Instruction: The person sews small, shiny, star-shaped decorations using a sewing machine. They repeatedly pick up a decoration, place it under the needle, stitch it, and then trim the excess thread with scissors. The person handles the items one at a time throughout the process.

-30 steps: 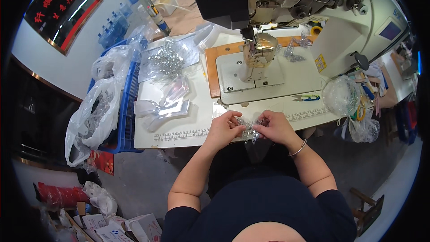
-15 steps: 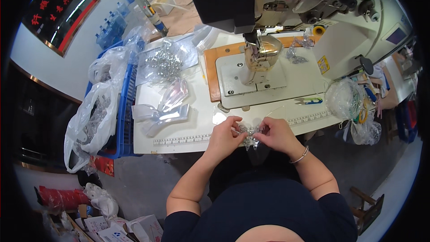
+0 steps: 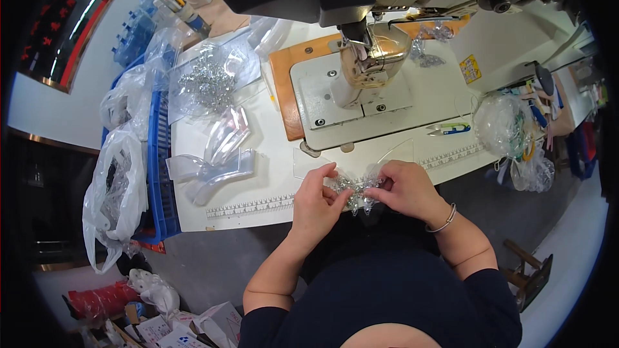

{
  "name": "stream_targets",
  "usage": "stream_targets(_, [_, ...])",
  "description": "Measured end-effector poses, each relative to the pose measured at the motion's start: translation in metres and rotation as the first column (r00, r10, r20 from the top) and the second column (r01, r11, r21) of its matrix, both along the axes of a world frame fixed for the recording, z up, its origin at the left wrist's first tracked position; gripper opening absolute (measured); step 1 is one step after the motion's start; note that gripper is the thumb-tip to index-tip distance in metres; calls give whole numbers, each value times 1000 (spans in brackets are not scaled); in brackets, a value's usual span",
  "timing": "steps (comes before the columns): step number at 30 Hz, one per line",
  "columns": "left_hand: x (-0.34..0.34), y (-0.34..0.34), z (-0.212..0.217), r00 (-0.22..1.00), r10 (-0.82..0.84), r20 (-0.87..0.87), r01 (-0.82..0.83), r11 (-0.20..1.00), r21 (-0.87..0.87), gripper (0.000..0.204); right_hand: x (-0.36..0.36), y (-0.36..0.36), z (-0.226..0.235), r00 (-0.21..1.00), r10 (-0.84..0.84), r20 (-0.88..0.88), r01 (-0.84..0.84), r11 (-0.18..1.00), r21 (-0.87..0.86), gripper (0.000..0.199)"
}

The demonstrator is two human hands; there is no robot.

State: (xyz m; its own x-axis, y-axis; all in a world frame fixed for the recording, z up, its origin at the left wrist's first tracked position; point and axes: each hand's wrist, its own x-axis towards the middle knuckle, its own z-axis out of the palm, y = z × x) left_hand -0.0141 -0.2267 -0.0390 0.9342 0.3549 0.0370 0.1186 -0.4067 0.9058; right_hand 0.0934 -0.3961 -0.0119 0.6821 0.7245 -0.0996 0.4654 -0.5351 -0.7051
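At the table's near edge, a glittery silver ornament (image 3: pixel 356 201) with clear plastic is pinched from both sides. My left hand (image 3: pixel 314 203) grips its left side, thumb and fingers closed. On the right side, my right hand (image 3: pixel 411 188) pinches it between thumb and forefinger. A clear plastic strip (image 3: pixel 394 152) fans out above my right hand, and another clear piece shows beside my left fingers. Just beyond the hands stands the sewing machine (image 3: pixel 374 58) on its white bed plate (image 3: pixel 335 104). The fingers hide part of the ornament.
Clear plastic strips (image 3: pixel 225 164) lie left on the table, near a bag of silver ornaments (image 3: pixel 207 80). A blue crate (image 3: pixel 161 174) with plastic bags stands at the left edge. Thread snips (image 3: pixel 449 129) and a ruler strip (image 3: pixel 251 206) are on the table; more silver ornaments (image 3: pixel 429 58) lie behind.
The head view has shifted slightly, so the machine fills more of the top. Both hands still pinch the ornament; its clear plastic strips now show spread out more above the hands.
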Motion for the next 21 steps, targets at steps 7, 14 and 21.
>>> stream_targets(7, [1,4,-2,998,-2,-61,-7,988,-156,49,-1,-3,-2,1000,12,29,-14,997,75,27])
stream_targets(14, [-4,5,-5,981,-82,176,77,996,32,43,2,-8,-3,991,5,-134,8,995,95,24])
stream_targets(21, [0,3,-3,999,0,51,8,989,-150,44,0,-5,-6,1000,9,10,-10,999,46,26])
